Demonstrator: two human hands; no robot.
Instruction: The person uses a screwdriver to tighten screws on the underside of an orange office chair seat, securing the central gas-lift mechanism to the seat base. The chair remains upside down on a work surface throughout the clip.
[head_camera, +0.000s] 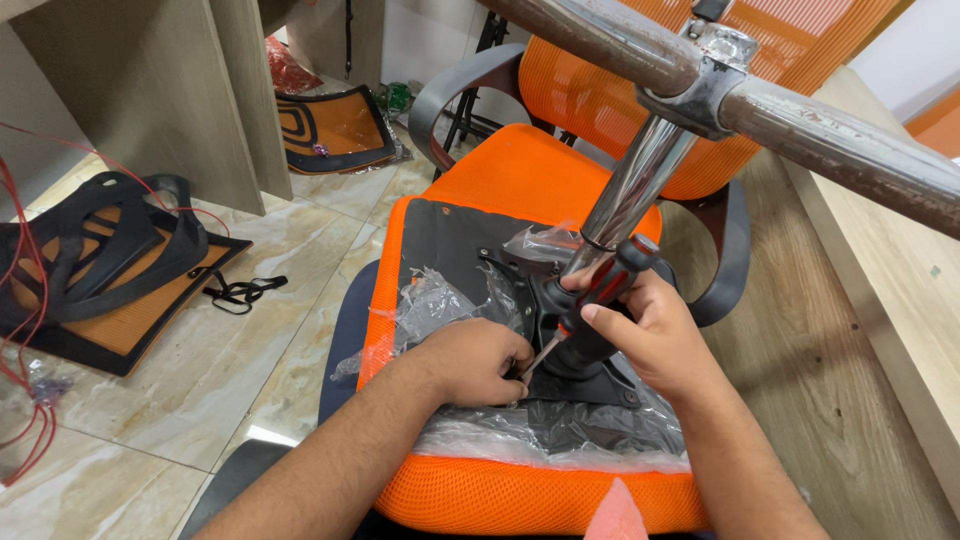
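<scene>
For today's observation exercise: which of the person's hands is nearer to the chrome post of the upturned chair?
Right. The right hand grips a screwdriver just beside the chrome post. The left hand rests lower on the seat underside, farther away.

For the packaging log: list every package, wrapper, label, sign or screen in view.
Clear plastic wrap: crumpled, torn open over the upturned orange seat, beside both hands.
Red plastic bag: crumpled on the floor, top left by the desk panel.
No labels, signs or screens visible.

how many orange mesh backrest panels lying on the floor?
2. One backrest panel lies at far left under a black frame; the other backrest panel leans by the wooden desk leg further back. More may sit outside the view.
</scene>
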